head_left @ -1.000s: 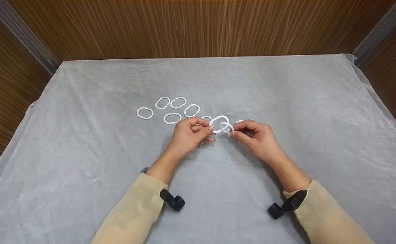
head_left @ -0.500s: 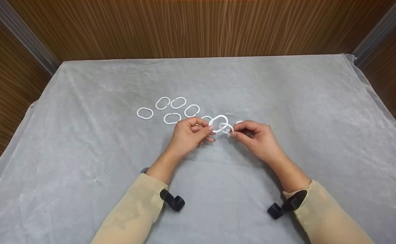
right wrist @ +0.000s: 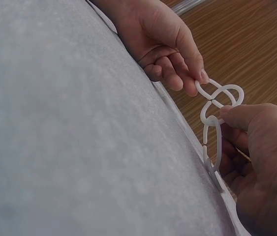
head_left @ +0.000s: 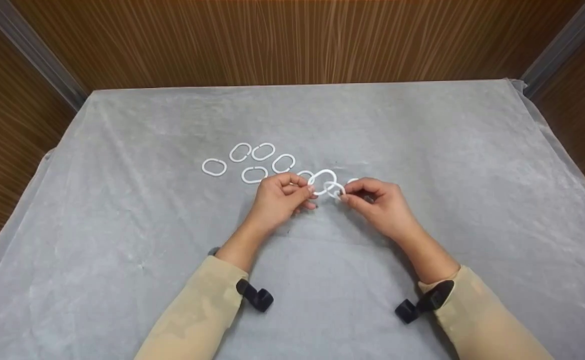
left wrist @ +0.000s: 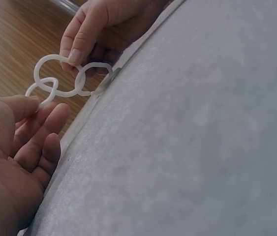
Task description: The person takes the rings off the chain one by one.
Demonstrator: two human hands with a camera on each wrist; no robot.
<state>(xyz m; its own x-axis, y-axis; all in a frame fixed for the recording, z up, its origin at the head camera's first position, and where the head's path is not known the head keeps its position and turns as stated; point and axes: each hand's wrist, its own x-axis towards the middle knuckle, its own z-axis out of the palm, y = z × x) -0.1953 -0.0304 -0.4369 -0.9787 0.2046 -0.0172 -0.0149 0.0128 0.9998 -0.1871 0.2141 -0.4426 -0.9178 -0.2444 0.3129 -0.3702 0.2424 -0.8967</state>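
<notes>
In the head view my left hand [head_left: 283, 196] pinches a white oval shower curtain ring [head_left: 326, 171] between thumb and fingers. Facing it, my right hand [head_left: 381, 204] pinches a second white curtain ring [head_left: 341, 185], and the two rings pass through each other. A third curtain ring [right wrist: 219, 142] is hooked through the right hand's ring and hangs down toward the cloth in the right wrist view. From the left wrist, all three linked rings show, the left hand's ring [left wrist: 56, 88] nearest. Part of another white ring [head_left: 353, 179] peeks out beside the right fingers.
Several loose white curtain rings, among them one far-left ring [head_left: 214, 174], lie on the grey cloth [head_left: 142, 210] left of and behind the left hand. Wood-grain panels [head_left: 292, 40] stand behind the table and at both sides. A black wrist mount [head_left: 257, 296] sits on each sleeve.
</notes>
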